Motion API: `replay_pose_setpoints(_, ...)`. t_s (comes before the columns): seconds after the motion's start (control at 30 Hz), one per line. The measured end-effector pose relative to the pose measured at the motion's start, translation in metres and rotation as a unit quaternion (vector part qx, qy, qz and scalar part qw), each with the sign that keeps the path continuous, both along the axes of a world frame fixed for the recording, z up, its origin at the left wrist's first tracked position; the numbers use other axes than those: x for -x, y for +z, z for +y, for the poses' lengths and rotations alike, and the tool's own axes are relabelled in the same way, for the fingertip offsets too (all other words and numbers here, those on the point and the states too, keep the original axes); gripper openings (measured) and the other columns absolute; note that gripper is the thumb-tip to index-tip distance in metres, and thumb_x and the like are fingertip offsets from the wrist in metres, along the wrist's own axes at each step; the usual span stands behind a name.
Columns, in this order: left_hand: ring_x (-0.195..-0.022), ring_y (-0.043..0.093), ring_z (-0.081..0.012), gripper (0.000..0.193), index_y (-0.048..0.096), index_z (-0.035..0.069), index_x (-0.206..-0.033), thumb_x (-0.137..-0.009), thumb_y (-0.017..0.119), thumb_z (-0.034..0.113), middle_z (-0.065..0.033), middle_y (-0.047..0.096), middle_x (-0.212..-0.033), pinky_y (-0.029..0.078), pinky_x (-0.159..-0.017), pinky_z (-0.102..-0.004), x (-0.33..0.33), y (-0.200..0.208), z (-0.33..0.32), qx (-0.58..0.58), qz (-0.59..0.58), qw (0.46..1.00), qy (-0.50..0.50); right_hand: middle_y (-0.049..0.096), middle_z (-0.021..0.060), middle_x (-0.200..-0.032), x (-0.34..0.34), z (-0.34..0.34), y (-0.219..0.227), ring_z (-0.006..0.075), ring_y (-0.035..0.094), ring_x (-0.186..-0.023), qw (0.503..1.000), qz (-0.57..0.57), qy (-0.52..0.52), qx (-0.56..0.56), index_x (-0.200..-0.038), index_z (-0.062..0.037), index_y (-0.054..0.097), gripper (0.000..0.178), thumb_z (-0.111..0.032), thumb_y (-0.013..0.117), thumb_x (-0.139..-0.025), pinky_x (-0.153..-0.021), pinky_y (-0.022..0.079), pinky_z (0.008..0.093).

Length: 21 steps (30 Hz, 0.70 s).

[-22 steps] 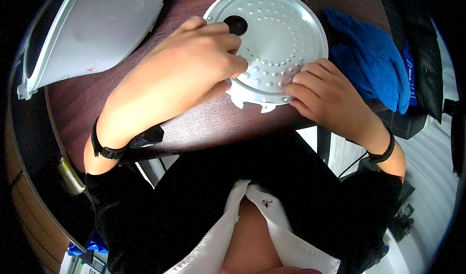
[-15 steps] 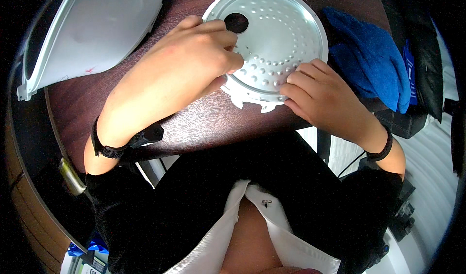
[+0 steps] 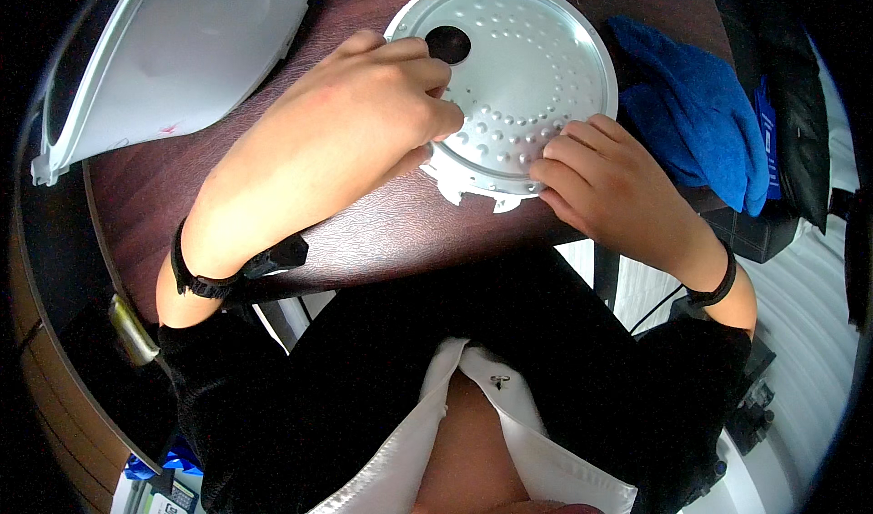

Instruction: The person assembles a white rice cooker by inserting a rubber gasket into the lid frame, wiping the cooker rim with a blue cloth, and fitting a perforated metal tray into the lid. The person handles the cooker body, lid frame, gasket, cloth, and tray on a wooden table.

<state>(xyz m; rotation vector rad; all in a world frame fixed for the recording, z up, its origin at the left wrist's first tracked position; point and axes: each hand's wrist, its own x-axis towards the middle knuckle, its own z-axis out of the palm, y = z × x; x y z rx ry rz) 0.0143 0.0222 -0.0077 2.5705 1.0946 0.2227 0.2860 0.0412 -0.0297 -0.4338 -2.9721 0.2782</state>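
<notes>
A round silver lid plate (image 3: 536, 68), like a rice cooker's inner lid, lies at the far edge of my reach. Rows of raised dimples curve across its metal face, a dark round hole sits at its upper left, and white tabs stick out along its near rim. My left hand (image 3: 386, 100) is curled over the plate's left edge, fingers bent and closed on the rim; its fingertips are partly hidden. On the lower right edge, my right hand (image 3: 605, 173) grips the rim with curled fingers, thumb at the near side.
Beneath the plate is a dark brown table (image 3: 409, 232) with a curved near edge. A large pale grey plastic shell (image 3: 200, 59) stands at the upper left. To the right of the plate lies a crumpled blue cloth (image 3: 696, 118), beside a black item (image 3: 796, 132).
The plate and both hands have shifted slightly to the right. Both hands keep their hold on the rim.
</notes>
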Motion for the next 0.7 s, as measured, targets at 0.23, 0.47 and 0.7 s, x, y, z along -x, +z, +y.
replay_pose_setpoints(0.23,-0.102,0.059,-0.0282,0.022,0.067,0.004,-0.091,-0.071,0.076,0.008,-0.0089,0.062,-0.098,0.043,-0.089,-0.0413,-0.0009,-0.0045,0.0,-0.005,0.005,1.0,0.002,0.06,0.0059,-0.093,0.0001,0.001,-0.002,0.0211,0.058,-0.092,1.0,-0.005,-0.002,0.004,-0.088,-0.0063,0.06,0.012,-0.014,0.064,-0.08,-0.084,0.046,0.0335)
replay_pose_setpoints(0.47,-0.102,0.058,-0.0287,0.02,0.067,0.005,-0.089,-0.071,0.076,0.009,-0.009,0.062,-0.097,0.044,-0.089,-0.0414,-0.0024,-0.0013,-0.0002,-0.003,-0.007,1.0,0.003,0.06,0.0064,-0.095,-0.0033,0.0008,0.0035,0.0226,0.058,-0.095,0.999,-0.026,-0.008,0.033,-0.09,-0.0068,0.06,0.016,-0.016,0.067,-0.081,-0.086,0.046,0.0356)
replay_pose_setpoints(0.7,-0.101,0.058,-0.0299,0.02,0.067,0.003,-0.086,-0.07,0.076,0.01,-0.0105,0.062,-0.097,0.044,-0.09,-0.0413,-0.0023,0.002,0.0004,0.012,-0.025,1.0,-0.002,0.06,0.0076,-0.097,-0.0068,0.0063,0.007,0.0257,0.058,-0.096,0.994,-0.018,-0.025,0.1,-0.093,-0.0078,0.06,0.018,-0.02,0.069,-0.084,-0.087,0.046,0.0381)
